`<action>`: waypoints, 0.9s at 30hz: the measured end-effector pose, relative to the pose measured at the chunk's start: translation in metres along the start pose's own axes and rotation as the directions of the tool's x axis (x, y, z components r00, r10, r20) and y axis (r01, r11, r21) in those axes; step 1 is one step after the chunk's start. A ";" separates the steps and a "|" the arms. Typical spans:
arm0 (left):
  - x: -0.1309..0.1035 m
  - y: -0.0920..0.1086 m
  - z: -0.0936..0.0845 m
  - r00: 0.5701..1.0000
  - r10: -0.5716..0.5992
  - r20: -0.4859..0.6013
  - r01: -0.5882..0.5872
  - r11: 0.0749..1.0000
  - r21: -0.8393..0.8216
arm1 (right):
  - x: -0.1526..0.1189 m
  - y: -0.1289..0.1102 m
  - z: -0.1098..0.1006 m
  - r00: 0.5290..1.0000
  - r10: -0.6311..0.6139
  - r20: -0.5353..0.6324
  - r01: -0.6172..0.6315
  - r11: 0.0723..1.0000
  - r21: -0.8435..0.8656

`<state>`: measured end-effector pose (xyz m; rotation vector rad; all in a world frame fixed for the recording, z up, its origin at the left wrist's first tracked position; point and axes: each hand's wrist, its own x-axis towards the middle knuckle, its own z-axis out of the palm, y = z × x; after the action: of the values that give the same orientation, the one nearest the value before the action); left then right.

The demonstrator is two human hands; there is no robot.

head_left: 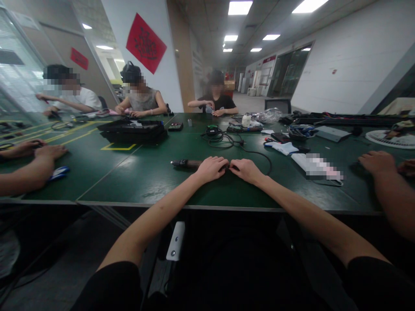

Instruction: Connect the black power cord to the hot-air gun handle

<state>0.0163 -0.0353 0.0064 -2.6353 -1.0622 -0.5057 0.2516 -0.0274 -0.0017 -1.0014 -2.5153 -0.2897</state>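
a brown, black-nosed cylindrical tool (187, 163) lies crosswise, nose leftward, its rear grasped by the nearer left hand (212, 167), the right hand (245, 169) adjoining, hold unclear.

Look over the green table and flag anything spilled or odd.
No spill shows; only untidiness: the black cable lies in loose loops beyond the left hand, and crumpled clear plastic, perhaps loose wrapping, sits farther back to the right.

On my feed I get soft, dimmish light from white rectangular ceiling panels (240, 7), pale glare on the glossy dark-green tabletop (155, 177) and deep shadow below it; wide-lens stretching bends the edges, and the distance looks hazy.
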 end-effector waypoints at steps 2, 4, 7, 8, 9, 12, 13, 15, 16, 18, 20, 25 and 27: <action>0.000 0.000 0.000 1.000 -0.010 -0.002 0.010 1.000 -0.004 | 0.000 0.000 0.000 1.000 -0.001 0.003 0.001 1.000 0.000; 0.001 -0.001 0.001 1.000 -0.019 0.001 0.019 1.000 -0.007 | 0.000 0.000 0.000 1.000 0.002 0.006 -0.002 1.000 0.005; 0.002 -0.001 0.000 1.000 -0.009 0.017 0.009 1.000 -0.002 | 0.000 0.000 0.000 1.000 0.007 0.007 -0.007 1.000 0.015; 0.002 -0.001 0.000 1.000 -0.010 0.020 0.010 1.000 -0.001 | 0.000 0.000 0.000 1.000 0.007 0.007 -0.007 1.000 0.019; 0.002 -0.001 0.000 1.000 -0.014 0.020 0.014 1.000 -0.002 | 0.000 0.000 0.000 1.000 0.006 0.008 -0.006 1.000 0.022; 0.002 0.000 0.000 0.999 -0.034 0.010 0.034 0.999 -0.006 | 0.000 0.000 -0.001 1.000 0.002 0.008 -0.003 1.000 0.022; 0.002 0.000 0.000 0.999 -0.031 0.008 0.031 0.999 -0.006 | 0.000 0.000 -0.001 1.000 0.004 0.006 -0.004 1.000 0.020; 0.001 -0.001 0.000 1.000 -0.015 0.006 0.015 1.000 -0.004 | 0.000 -0.001 -0.002 1.000 0.007 0.006 -0.007 1.000 0.020; 0.001 -0.001 0.001 1.000 -0.011 0.005 0.011 1.000 -0.003 | 0.000 -0.001 -0.002 1.000 0.008 0.006 -0.008 1.000 0.021; 0.001 -0.002 0.001 1.000 -0.018 0.007 0.018 1.000 -0.007 | 0.000 -0.001 -0.002 1.000 0.010 0.008 -0.010 1.000 0.025; 0.001 -0.002 0.002 0.999 -0.034 0.009 0.034 0.999 -0.011 | 0.000 -0.002 -0.002 1.000 0.012 0.008 -0.012 1.000 0.027; 0.001 -0.001 0.001 1.000 -0.016 0.016 0.016 1.000 -0.005 | 0.000 -0.002 -0.002 1.000 0.014 0.008 -0.014 0.999 0.033; 0.001 -0.001 0.001 0.999 -0.033 0.020 0.033 0.999 -0.008 | 0.000 -0.002 -0.002 1.000 0.019 0.010 -0.019 0.999 0.037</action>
<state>0.0167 -0.0339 0.0064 -2.6394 -1.1132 -0.4919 0.2511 -0.0298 0.0001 -1.0146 -2.5094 -0.2322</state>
